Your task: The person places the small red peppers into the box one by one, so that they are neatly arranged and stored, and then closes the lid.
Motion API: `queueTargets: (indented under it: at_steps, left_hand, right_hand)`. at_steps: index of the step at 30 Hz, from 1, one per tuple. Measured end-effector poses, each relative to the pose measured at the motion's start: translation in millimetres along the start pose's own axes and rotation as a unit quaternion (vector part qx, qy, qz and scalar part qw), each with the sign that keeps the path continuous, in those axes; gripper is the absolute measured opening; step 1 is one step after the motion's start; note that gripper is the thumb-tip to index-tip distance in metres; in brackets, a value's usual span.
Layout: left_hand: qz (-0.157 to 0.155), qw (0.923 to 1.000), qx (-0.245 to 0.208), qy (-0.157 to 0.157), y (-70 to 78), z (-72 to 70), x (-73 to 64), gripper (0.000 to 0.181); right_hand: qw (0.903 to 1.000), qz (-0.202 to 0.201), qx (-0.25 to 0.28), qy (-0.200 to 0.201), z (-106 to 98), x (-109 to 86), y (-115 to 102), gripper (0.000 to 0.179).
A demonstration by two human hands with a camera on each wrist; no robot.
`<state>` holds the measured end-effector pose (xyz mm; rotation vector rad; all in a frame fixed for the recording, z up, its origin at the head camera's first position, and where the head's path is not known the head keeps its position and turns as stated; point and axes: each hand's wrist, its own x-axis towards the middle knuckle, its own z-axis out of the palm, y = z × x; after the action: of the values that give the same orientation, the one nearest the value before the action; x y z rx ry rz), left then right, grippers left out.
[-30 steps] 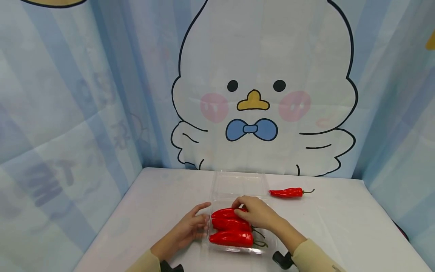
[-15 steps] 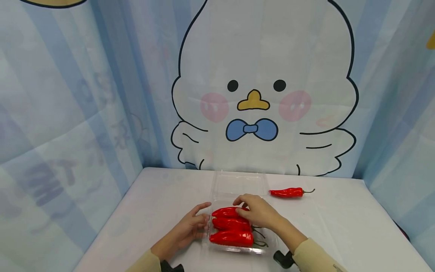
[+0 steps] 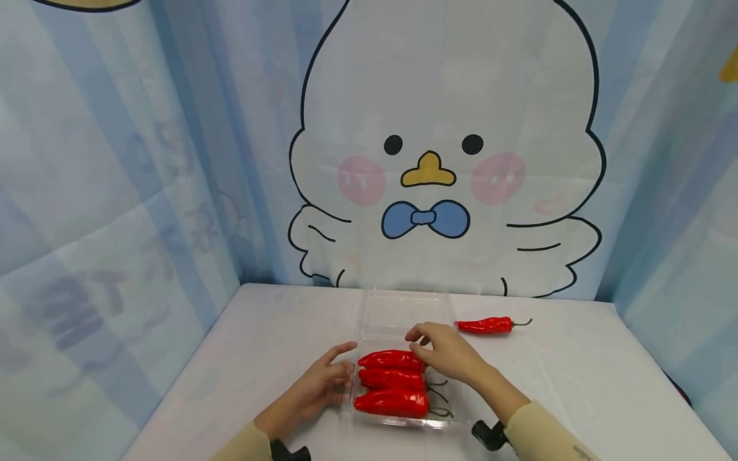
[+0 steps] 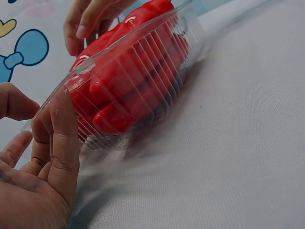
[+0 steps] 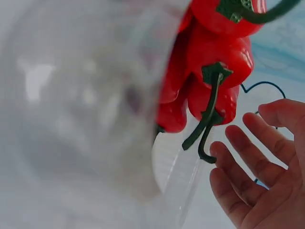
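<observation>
A clear plastic box (image 3: 403, 422) holds red chili peppers (image 3: 392, 403) with green stems, three side by side on top. Through its ribbed wall (image 4: 143, 71), the left wrist view shows more peppers below them. My left hand (image 3: 317, 387) is at the box's left side, its fingers (image 4: 64, 138) reaching the rim and wall without curling round it. Just past the stem end of the farthest pepper, my right hand (image 3: 452, 352) hovers with relaxed, spread fingers. Nothing lies in that hand in the right wrist view, where the stems (image 5: 209, 109) hang near its fingertips.
The box's clear lid (image 3: 406, 312) lies folded back behind it on the white table (image 3: 576, 384). One loose red chili pepper (image 3: 487, 326) lies to the right of the lid. A cartoon-printed cloth (image 3: 426, 256) hangs at the table's back edge.
My right hand has let go of the farthest pepper and moved slightly up and to the right. That pepper stays in the box. The left hand has kept its place.
</observation>
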<state>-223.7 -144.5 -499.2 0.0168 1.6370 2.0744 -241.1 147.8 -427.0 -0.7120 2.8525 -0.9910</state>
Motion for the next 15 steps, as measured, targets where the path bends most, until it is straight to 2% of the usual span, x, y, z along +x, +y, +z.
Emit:
queueTargets:
  at_steps: [15]
  left_hand:
    - [-0.001, 1.0, 0.005, 0.008, -0.8, 0.1, -0.9, 0.069]
  right_hand:
    - [0.9947, 0.028, -0.074, 0.067, -20, -4.5, 23, 0.017]
